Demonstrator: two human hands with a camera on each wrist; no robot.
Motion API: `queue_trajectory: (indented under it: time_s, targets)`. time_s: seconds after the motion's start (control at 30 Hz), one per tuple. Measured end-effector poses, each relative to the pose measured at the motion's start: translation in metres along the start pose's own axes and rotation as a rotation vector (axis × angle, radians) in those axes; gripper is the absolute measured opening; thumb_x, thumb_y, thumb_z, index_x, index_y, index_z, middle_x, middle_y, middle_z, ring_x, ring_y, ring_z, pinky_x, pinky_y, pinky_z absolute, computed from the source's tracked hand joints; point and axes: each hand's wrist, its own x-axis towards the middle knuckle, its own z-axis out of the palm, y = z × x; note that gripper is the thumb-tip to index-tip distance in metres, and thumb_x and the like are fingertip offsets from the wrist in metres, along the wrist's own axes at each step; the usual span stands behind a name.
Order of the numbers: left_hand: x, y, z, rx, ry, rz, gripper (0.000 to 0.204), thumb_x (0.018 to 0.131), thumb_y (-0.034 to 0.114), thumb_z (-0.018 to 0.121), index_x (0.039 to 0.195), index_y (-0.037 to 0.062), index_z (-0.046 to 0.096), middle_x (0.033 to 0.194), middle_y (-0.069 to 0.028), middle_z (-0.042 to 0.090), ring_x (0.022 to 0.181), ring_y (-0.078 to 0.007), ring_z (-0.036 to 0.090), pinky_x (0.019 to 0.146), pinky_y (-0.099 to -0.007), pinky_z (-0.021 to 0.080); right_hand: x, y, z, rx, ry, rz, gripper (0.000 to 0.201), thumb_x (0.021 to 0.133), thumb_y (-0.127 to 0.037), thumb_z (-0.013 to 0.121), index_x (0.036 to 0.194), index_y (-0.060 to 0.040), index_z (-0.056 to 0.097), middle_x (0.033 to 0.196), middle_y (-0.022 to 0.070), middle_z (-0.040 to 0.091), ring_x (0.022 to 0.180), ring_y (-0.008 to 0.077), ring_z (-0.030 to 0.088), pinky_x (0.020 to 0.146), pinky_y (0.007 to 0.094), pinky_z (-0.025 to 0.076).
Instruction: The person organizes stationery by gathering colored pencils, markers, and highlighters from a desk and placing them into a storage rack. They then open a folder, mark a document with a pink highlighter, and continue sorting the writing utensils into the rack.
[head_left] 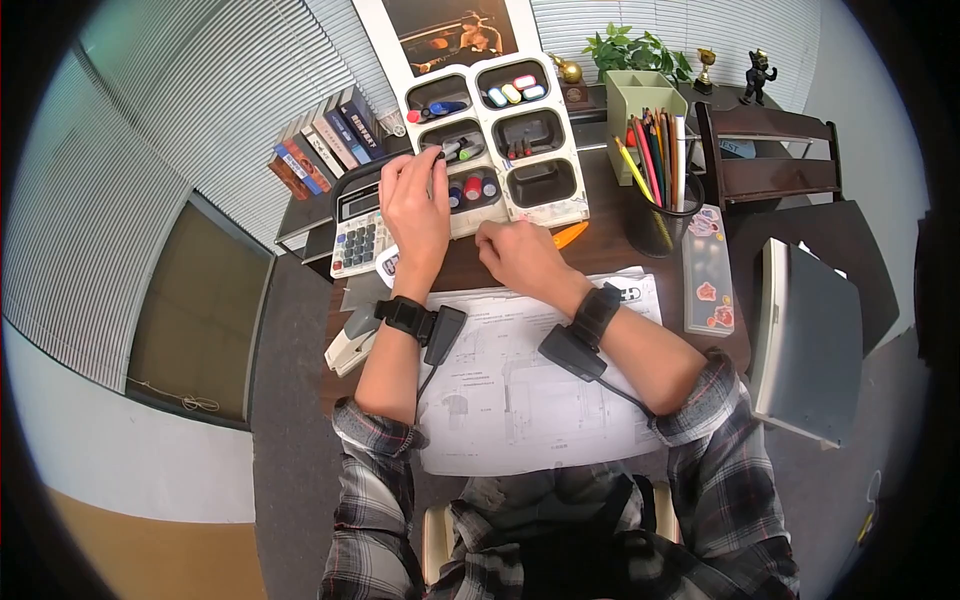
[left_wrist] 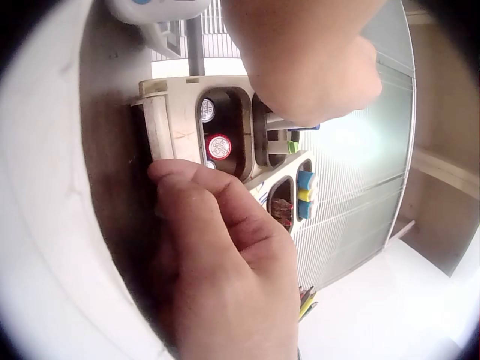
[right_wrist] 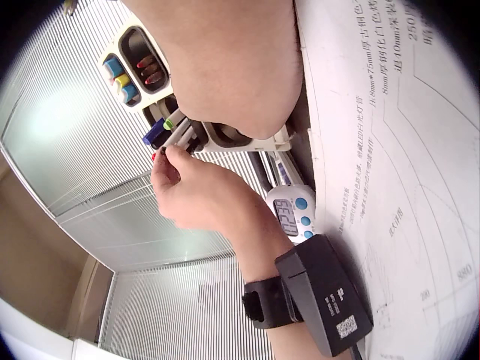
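Presently, left hand (head_left: pixel 412 208): fingertips pinching, as it appears, the end of a grey marker (right_wrist: pixel 180 138) at the middle-left compartment of the desk organizer (head_left: pixel 562 210). Right hand (head_left: pixel 527 254): fingers curled at the organizer's front edge, just beside an orange object (head_left: pixel 571 235); whether it grips the edge, cannot tell.

Risks, as judged. Marker: liable to slip, the hold being only at its end. Neighbouring pens: may be dragged up, lying crowded against it. Papers (head_left: pixel 540 440): may be pulled askew by the wrist-camera cables above them. Stapler (head_left: pixel 350 343): may be knocked if the left forearm swings outward.

Containers. Organizer, top left: blue and red pens (head_left: pixel 447 108). Top right: highlighters (head_left: pixel 512 94), caps in mixed colours. Middle left: the marker, plus a green-ended pen (head_left: pixel 470 153). Middle right: small red-tipped items (head_left: pixel 519 149), kind unclear. Bottom left: small bottles (head_left: pixel 473 188), blue and red tops. Mesh cup (head_left: pixel 652 238): coloured pencils (head_left: pixel 656 160), upright. Stickered plastic case (head_left: pixel 708 265): contents not discernible.
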Motion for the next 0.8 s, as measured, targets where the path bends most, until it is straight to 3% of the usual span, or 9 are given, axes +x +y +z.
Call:
queue_trajectory:
  time_s: [0.13,0.23,0.3,0.4,0.5,0.73,0.8]
  targets:
    - [0.006,0.007,-0.006,0.042,0.054,0.069,0.017,0.086,0.005,0.071,0.103,0.0035,0.071,0.087,-0.0114,0.066,0.084,-0.0287,0.061,0.077,-0.0376,0.049,0.000,0.000,0.001,-0.003,0.000,0.000,0.015,0.088,-0.015,0.061,0.082,-0.0014,0.064,0.074,0.0200,0.067,0.071,0.0398,0.066,0.066,0.0487,0.053]
    - [0.008,0.007,-0.007,-0.039,0.105,0.019,0.016,0.085,0.002,0.071,0.102,0.0012,0.070,0.089,-0.0112,0.068,0.083,-0.0269,0.061,0.073,-0.0358,0.050,0.000,0.001,0.001,-0.005,0.006,-0.008,0.016,0.088,-0.016,0.061,0.082,-0.0013,0.065,0.074,0.0203,0.067,0.071,0.0398,0.066,0.066,0.0488,0.053]
    - [0.007,0.006,-0.011,-0.058,0.075,-0.161,0.017,0.089,0.005,0.068,0.106,0.0014,0.069,0.091,-0.0106,0.068,0.074,-0.0225,0.061,0.066,-0.0325,0.050,0.000,0.002,0.001,-0.005,0.007,-0.011,0.016,0.088,-0.016,0.060,0.082,-0.0012,0.065,0.073,0.0206,0.067,0.070,0.0402,0.066,0.066,0.0490,0.053]
    - [0.005,0.012,-0.013,-0.119,0.082,-0.267,0.018,0.092,0.007,0.066,0.110,0.0012,0.068,0.094,-0.0101,0.069,0.065,-0.0171,0.059,0.058,-0.0290,0.049,0.000,0.001,0.001,-0.004,0.002,0.000,0.016,0.088,-0.015,0.060,0.082,-0.0011,0.065,0.073,0.0210,0.067,0.070,0.0404,0.066,0.066,0.0490,0.053]
    - [0.004,0.010,-0.011,-0.116,0.082,-0.228,0.019,0.093,0.008,0.065,0.111,0.0008,0.067,0.097,-0.0098,0.068,0.062,-0.0131,0.058,0.054,-0.0270,0.049,0.000,0.001,0.002,-0.007,0.010,-0.007,0.016,0.088,-0.015,0.060,0.082,-0.0010,0.065,0.073,0.0212,0.067,0.071,0.0406,0.066,0.066,0.0491,0.053]
    - [0.001,0.010,-0.011,-0.101,0.067,-0.167,0.018,0.093,0.006,0.065,0.110,0.0005,0.067,0.100,-0.0119,0.069,0.062,-0.0149,0.060,0.054,-0.0283,0.050,0.000,0.002,0.002,-0.007,0.013,-0.011,0.016,0.088,-0.015,0.060,0.082,-0.0014,0.065,0.073,0.0209,0.067,0.071,0.0407,0.066,0.067,0.0490,0.053]
    - [0.000,0.013,-0.012,-0.112,0.030,-0.220,0.018,0.091,0.009,0.067,0.109,0.0045,0.069,0.093,-0.0090,0.069,0.072,-0.0194,0.066,0.063,-0.0299,0.052,0.000,0.001,0.001,-0.009,0.006,-0.005,0.015,0.088,-0.015,0.061,0.083,-0.0016,0.065,0.073,0.0205,0.067,0.071,0.0407,0.066,0.067,0.0490,0.053]
